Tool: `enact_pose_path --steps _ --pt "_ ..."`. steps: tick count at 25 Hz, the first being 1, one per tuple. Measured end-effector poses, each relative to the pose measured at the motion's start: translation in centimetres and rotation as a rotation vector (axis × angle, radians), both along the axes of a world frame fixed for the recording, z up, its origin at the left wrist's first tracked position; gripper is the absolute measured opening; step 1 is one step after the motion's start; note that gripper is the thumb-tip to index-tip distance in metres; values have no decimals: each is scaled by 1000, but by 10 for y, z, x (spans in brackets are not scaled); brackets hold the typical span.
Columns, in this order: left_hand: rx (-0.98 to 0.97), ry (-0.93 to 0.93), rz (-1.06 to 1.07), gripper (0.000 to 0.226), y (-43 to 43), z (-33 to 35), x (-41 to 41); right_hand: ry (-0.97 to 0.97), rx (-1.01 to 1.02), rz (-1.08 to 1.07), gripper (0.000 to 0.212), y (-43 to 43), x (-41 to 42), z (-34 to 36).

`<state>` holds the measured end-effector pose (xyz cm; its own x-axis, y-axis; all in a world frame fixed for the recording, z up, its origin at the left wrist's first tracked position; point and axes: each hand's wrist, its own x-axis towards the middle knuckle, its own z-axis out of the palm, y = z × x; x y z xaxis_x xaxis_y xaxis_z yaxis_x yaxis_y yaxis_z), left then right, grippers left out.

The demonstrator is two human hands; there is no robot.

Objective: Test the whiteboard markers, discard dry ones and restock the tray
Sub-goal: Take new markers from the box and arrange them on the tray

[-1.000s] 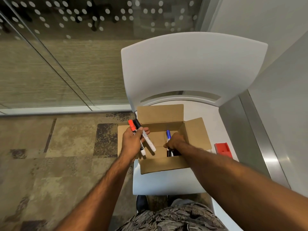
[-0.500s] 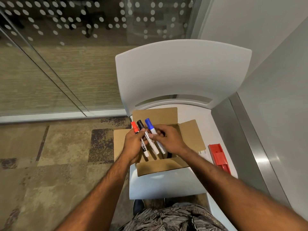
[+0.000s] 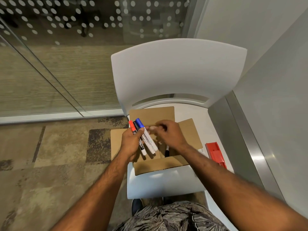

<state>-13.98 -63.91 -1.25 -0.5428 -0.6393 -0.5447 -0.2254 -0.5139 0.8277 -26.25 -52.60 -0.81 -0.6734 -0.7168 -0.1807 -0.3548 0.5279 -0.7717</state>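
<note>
Your 3 markers (image 3: 147,139), above the brown cardboard box (image 3: 160,164), have white barrels with red, black and blue caps. Right of the box the tray (image 3: 215,154) is red; under it, a white chair (image 3: 175,72); left, mottled brown-beige carpet (image 3: 58,155).

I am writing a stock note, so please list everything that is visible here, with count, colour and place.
whiteboard markers: three, red, black and blue caps, in the left hand
spare marker: one, black, inside the cardboard box
cardboard box: one, brown, open, on the chair seat
tray: one, red, on the seat, right of the box
chair: one, white, in front of the person
glass wall: one, white dots, behind the chair
carpet: brown patches, on the floor
left hand: grips the three markers
right hand: over the box, fingers blurred
</note>
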Motion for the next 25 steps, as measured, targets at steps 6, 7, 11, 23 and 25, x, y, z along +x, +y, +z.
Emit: enact_pose_path --steps 6,7,11,23,25 --pt "12 49 1 26 -10 2 16 215 779 346 17 3 -21 -50" --pt "13 53 2 26 -9 4 17 240 830 438 19 -1 -20 -55" --pt "21 72 2 25 -9 8 22 446 913 648 25 -11 -18 -71" --pt "-17 57 13 27 -20 21 25 238 232 438 8 2 -17 -27" --pt "-36 58 -9 26 -16 25 20 65 15 252 4 2 -14 -4"
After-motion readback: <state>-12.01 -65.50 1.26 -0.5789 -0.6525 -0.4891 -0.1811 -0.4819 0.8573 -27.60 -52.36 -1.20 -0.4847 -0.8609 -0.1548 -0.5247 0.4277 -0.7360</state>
